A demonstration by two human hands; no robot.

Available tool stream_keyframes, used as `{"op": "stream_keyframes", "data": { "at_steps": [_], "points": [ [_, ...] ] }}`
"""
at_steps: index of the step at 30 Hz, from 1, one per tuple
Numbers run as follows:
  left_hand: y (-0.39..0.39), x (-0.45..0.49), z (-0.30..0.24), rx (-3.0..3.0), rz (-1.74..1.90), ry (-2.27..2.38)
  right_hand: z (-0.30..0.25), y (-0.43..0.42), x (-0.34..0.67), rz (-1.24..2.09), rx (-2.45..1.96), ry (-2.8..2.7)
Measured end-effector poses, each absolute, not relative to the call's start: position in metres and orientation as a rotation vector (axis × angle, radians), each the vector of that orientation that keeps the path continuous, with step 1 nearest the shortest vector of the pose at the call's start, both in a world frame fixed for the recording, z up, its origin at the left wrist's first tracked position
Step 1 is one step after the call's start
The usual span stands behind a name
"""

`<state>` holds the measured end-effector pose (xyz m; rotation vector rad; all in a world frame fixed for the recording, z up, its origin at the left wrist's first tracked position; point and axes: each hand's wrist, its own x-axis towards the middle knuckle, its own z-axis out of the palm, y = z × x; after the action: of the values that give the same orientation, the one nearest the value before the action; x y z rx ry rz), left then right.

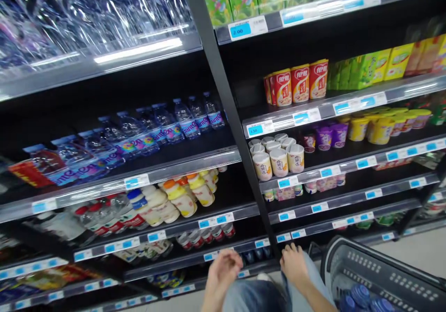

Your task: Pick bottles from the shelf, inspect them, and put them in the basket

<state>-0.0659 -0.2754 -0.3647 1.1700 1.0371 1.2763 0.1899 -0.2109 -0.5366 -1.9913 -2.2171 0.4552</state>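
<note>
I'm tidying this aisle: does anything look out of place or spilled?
A red and yellow item sits near the left end of the clear bottles, standing out against their blue-and-purple labels. Whether it's a stray pack or a sign, I can't tell. No spill shows.

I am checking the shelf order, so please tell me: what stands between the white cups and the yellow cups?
In the head view, at least one dark red cup and some purple cups stand between them.
</note>
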Motion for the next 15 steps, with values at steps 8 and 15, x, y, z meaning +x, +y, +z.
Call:
{"op": "stream_keyframes", "data": {
  "at_steps": [8, 15],
  "points": [
    [-0.19, -0.112, -0.179, 1.7, 1.33, 1.091, -0.549, -0.2, 0.234, 0.508, -2.107, -2.134],
    [-0.107, -0.105, -0.072, 2.403, 1.238, 1.652, -0.572, -0.191, 0.251, 0.509, -2.167, -2.081]
  ]
}}
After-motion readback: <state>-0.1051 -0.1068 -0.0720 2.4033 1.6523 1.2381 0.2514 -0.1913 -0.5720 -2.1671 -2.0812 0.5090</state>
